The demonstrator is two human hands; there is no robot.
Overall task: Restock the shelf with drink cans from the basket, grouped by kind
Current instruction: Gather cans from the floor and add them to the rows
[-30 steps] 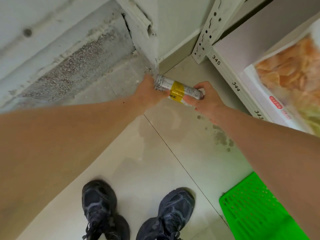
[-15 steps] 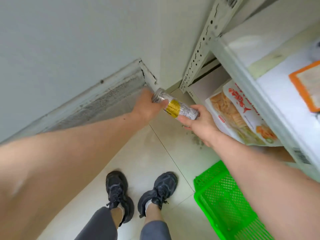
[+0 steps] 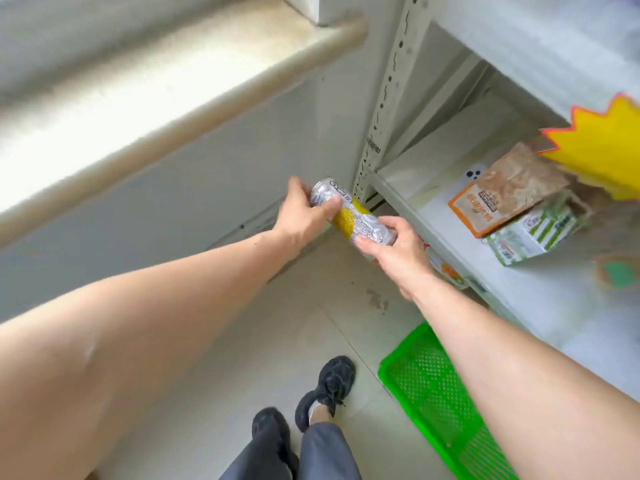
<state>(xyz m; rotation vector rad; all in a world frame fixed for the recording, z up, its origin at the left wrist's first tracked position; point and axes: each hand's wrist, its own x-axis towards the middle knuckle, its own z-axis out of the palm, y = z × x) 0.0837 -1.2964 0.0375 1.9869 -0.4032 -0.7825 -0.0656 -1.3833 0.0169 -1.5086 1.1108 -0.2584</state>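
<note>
Both hands have carried the can [image 3: 353, 216] upward from floor level to the height of the shelf [image 3: 540, 292], as the view rises. Left hand [image 3: 304, 216] grips the can's top end; right hand [image 3: 391, 251] grips its base, each grip clamped on it. Can lies tilted, just left of the shelf edge. Step in hand: transfer from basket [image 3: 440, 400] to shelf. Next move likely requires uprighting the can and seating it beside matching cans; none are visible.

Slim silver-yellow can [image 3: 351, 216] held tilted, green basket [image 3: 440, 393] on floor
</note>
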